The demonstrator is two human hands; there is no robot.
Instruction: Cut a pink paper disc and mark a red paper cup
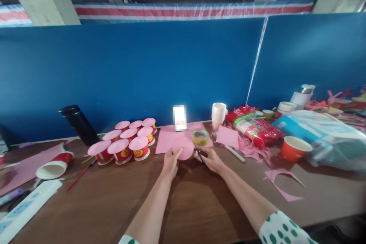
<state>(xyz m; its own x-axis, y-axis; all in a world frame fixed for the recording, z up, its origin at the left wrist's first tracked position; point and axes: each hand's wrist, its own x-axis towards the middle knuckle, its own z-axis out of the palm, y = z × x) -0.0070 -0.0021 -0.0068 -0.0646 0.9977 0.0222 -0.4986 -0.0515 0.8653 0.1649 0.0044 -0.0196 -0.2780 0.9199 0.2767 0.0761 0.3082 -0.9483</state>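
Note:
A round pink paper disc [184, 149] is pinched in my left hand [171, 161], thumb on top. Close by on the right, my right hand [211, 159] grips dark-handled scissors [201, 156], whose blades point toward the disc's edge. Whether the blades touch the paper I cannot tell. Just behind my hands lie a pink sheet [166, 140] and a roll of yellow-green tape [200, 137]. To the left, several upside-down red paper cups [140, 153] stand in a cluster, each topped with a pink disc.
A black bottle [79, 125] leans left of the cups, near a tipped paper cup [54, 166]. Stacked white cups [219, 115], a red plastic packet [254, 127] and an orange cup [295, 148] stand right. A cut pink scrap [283, 183] lies in front; another person's hand [4, 175] shows far left.

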